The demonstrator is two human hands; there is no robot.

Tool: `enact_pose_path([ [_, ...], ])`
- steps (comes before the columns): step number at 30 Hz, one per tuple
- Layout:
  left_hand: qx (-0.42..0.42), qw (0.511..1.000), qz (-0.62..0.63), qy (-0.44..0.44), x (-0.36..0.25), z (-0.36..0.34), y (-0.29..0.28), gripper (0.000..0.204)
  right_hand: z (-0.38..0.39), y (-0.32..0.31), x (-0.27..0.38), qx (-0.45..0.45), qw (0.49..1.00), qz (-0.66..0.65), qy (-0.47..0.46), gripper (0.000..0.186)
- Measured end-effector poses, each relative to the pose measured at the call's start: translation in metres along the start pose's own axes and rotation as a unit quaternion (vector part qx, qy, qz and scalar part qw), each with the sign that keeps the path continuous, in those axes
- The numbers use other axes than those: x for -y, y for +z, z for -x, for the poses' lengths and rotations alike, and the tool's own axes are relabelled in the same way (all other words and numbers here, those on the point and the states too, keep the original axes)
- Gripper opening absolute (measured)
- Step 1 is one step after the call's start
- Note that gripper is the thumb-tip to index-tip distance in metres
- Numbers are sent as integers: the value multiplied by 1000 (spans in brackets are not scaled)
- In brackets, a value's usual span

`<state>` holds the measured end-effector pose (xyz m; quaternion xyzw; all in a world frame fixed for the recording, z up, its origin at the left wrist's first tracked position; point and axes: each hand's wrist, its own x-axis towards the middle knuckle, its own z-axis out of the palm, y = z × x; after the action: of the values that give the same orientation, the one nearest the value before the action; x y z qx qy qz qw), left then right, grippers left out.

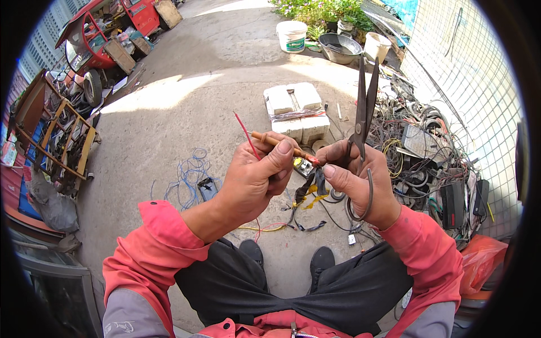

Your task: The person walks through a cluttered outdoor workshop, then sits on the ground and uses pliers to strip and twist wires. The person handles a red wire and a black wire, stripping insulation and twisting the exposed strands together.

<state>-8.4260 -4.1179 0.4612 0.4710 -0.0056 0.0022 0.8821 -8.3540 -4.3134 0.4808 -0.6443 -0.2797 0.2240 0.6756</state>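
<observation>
My left hand (253, 177) is closed on a thin orange-brown rod-like piece (304, 154), which points up to the left. A stiff red wire (243, 128) sticks up from the same grip. My right hand (366, 186) holds dark metal scissors (360, 118), blades upward and slightly apart, one handle loop below the thumb. Its thumb and forefinger also meet the rod's lower right end, where something reddish shows. Beneath the hands hang dark strips with yellow pieces (314, 198); where they attach is hidden.
A white foam block (297, 110) lies ahead on the concrete. Tangled cables and scrap (420, 149) are heaped at right beside a mesh fence (468, 73). Loose blue wire (191, 176) lies left. Buckets (292, 37) stand farther off; a red vehicle (107, 45) is at upper left.
</observation>
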Motion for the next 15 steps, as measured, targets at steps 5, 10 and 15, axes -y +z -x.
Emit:
enact_pose_path([
  [5, -40, 999, -21, 30, -3, 0, 2, 19, -1, -2, -1, -29, 1000, -7, -3, 21],
  [10, -113, 989, -71, 71, -9, -2, 2, 20, 5, -11, -2, -42, 998, -38, -40, 39],
  [15, -143, 979, -99, 103, -10, -4, 3, 19, 20, 1, 10, 99, 992, -81, 25, 42],
])
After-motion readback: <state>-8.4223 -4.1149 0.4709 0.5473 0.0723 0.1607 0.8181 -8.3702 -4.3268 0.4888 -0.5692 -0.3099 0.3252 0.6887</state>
